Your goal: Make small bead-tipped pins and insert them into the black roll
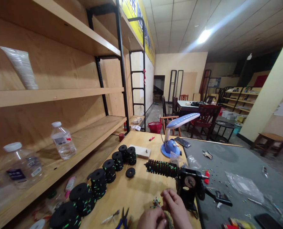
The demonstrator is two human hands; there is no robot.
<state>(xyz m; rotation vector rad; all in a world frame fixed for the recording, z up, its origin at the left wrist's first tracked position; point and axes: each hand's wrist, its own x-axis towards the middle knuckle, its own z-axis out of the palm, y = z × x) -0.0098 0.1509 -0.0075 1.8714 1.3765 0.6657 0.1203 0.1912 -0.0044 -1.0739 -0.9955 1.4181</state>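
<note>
- The left hand [152, 219] is low on the wood table [141, 190]. Its fingers are bent in. I cannot tell if it grips something.
- The right hand [174, 203] is just beside it, with its thumb and fingers close together. I cannot tell if a thin thing is between them.
- The beads [156, 201] are a small bunch of many colors. They lie on the wood table, just past the left hand and to the left of the right fingertips. More bead-like bits show between the hands, but they are partly hidden.
- The winder [189, 186] is black and stands just past the right hand. Its crank [219, 197] points to the right, over the gray mat [217, 159].
- A long black roller [161, 168] sticks out to the left from the winder. It has bright green and orange bits on it.
- Fat black rolls [98, 183] with colored specks stand in a line on the left side of the table.
- A flat black ring [130, 172] lies near the far rolls.
- The pliers [123, 219] lie to the left of the left hand, with their tips apart.
- A blue lamp [172, 148] stands at the back, with a phone [183, 142] near its base.
- A clear bag [244, 184] lies flat on the gray mat.
- Two bottles [63, 140] with white caps stand on the shelf [88, 136] at left.
</note>
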